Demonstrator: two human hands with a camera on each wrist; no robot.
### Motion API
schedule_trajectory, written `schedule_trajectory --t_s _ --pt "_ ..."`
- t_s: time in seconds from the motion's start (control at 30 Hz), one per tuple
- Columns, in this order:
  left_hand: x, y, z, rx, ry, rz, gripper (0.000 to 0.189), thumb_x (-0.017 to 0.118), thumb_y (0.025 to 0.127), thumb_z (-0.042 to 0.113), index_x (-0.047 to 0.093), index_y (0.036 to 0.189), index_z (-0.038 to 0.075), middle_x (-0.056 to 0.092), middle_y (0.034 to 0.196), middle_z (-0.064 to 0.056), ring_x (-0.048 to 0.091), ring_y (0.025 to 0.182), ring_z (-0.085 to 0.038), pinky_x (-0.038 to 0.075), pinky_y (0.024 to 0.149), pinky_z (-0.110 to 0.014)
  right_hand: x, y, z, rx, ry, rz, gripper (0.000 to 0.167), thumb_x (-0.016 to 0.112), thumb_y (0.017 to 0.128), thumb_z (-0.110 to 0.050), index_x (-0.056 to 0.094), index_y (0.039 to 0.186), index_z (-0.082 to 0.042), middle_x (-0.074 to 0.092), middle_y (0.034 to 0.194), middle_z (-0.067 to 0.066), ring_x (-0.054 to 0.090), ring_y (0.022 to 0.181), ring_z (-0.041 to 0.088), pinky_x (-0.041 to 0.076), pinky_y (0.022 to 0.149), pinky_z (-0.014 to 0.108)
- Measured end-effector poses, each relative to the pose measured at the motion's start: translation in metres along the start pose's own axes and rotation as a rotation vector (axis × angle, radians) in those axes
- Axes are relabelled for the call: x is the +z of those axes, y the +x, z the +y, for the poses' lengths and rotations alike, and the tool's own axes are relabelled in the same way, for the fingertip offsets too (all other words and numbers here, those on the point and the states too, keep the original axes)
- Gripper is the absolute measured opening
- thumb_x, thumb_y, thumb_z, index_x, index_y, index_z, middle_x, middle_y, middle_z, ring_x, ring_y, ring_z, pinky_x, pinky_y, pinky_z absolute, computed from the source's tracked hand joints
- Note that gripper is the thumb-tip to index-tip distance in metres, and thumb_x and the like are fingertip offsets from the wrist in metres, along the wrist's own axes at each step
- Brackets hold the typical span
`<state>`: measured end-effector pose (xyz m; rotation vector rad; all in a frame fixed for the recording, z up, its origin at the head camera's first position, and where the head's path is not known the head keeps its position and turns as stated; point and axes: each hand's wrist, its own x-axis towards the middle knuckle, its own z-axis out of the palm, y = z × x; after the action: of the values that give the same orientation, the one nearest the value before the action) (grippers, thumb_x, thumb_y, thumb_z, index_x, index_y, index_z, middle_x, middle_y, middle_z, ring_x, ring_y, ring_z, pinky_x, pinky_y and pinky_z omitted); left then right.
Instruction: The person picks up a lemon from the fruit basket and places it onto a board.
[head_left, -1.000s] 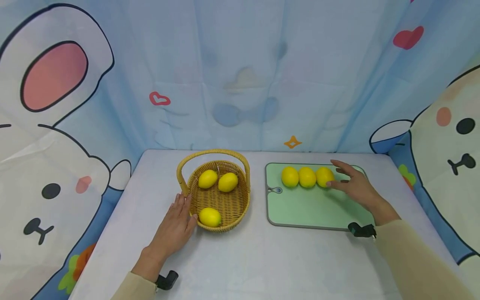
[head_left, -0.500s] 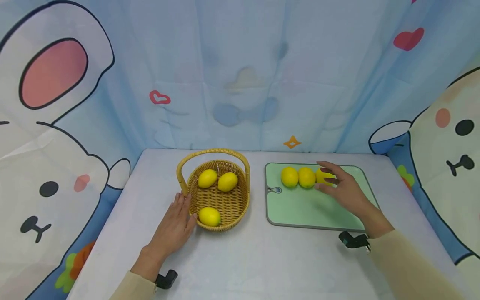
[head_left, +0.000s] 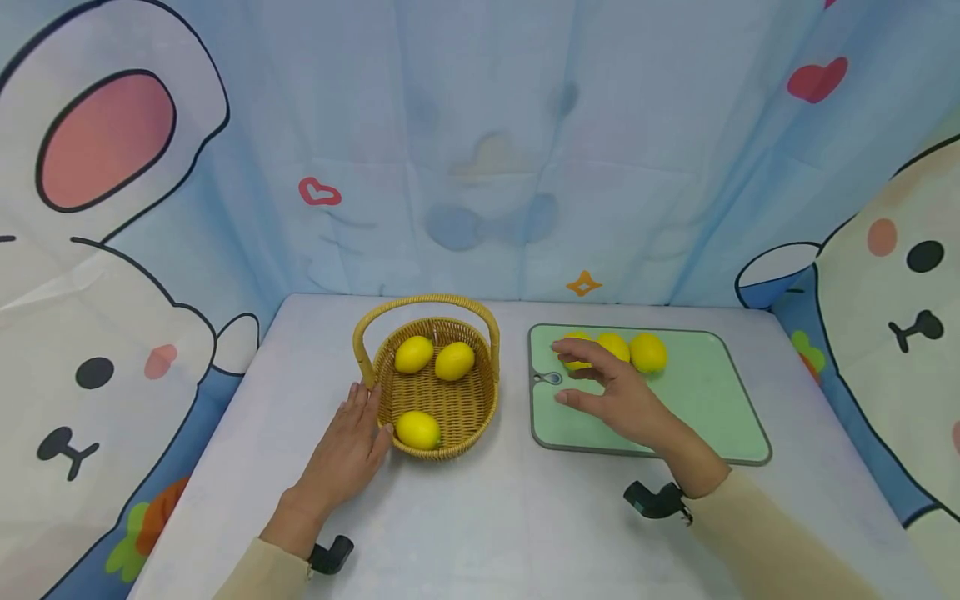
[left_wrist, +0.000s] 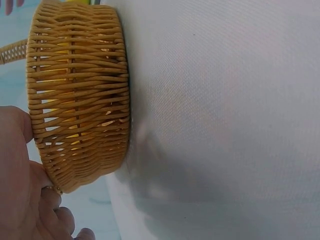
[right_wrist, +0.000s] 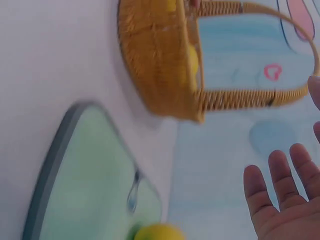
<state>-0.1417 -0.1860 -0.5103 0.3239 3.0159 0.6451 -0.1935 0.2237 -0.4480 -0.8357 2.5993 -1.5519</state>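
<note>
In the head view a wicker basket (head_left: 461, 410) with an arched handle holds three lemons, two at the back and one lemon (head_left: 418, 430) at the front. My left hand (head_left: 339, 457) rests against the basket's left side, fingers extended; in the left wrist view its thumb and fingers touch the basket rim (left_wrist: 34, 95). Over the left part of a green cutting board (head_left: 701, 408) hovers my right hand (head_left: 618, 398), fingers spread, holding nothing. Behind it, three lemons stand in a row; the right lemon (head_left: 648, 353) shows fully, while the hand partly covers the left lemon (head_left: 577, 338).
A white cloth-covered table (head_left: 495, 517) bears the basket on the left and the board on the right, with a gap between them. A blue printed curtain (head_left: 495, 125) hangs behind the table. Small black cameras (head_left: 654, 500) sit at both wrists.
My right hand has moved left across the board, from beside the right lemon to in front of the left one. The left hand, the basket and the lemons have stayed put.
</note>
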Motion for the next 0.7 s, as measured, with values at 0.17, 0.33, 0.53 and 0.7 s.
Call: schedule_trajectory --t_s 0.17,0.33,0.53,0.7 --pt "-0.002 0.000 0.001 -0.003 -0.011 -0.003 0.069 0.044 0.113 0.037 0.020 0.167 0.001 0.015 0.174 -0.023 0.010 0.164 -0.036 0.016 0.133 -0.053 0.027 0.016 -0.025 -0.050 0.037 -0.103 0.062 0.080 0.094 -0.009 0.057 0.151 -0.019 0.052 0.157 0.007 0.057 0.133 0.018 0.054 0.107 0.027" --pt "-0.002 0.000 0.000 -0.002 -0.013 -0.002 0.069 0.044 0.113 0.037 0.020 0.168 0.001 0.015 0.174 -0.023 0.010 0.164 -0.035 0.016 0.133 -0.053 0.056 0.041 -0.042 -0.061 0.066 -0.206 0.063 0.079 0.095 -0.012 0.055 0.153 -0.017 0.050 0.159 0.008 0.056 0.137 0.031 0.053 0.111 0.046" --pt "-0.002 0.000 -0.001 0.003 -0.013 0.006 0.069 0.044 0.113 0.037 0.021 0.167 0.001 0.016 0.174 -0.023 0.011 0.164 -0.035 0.017 0.133 -0.052 0.090 0.071 -0.042 -0.021 0.077 -0.316 0.063 0.079 0.096 -0.016 0.055 0.153 -0.022 0.054 0.154 -0.001 0.057 0.134 0.024 0.050 0.111 0.056" --pt "0.000 0.000 -0.001 0.006 -0.012 0.006 0.069 0.043 0.113 0.038 0.020 0.168 0.002 0.016 0.174 -0.023 0.011 0.164 -0.035 0.017 0.133 -0.052 0.114 0.093 -0.027 0.048 0.118 -0.442 0.065 0.078 0.096 -0.016 0.053 0.155 -0.025 0.050 0.158 0.000 0.051 0.143 0.037 0.046 0.116 0.061"
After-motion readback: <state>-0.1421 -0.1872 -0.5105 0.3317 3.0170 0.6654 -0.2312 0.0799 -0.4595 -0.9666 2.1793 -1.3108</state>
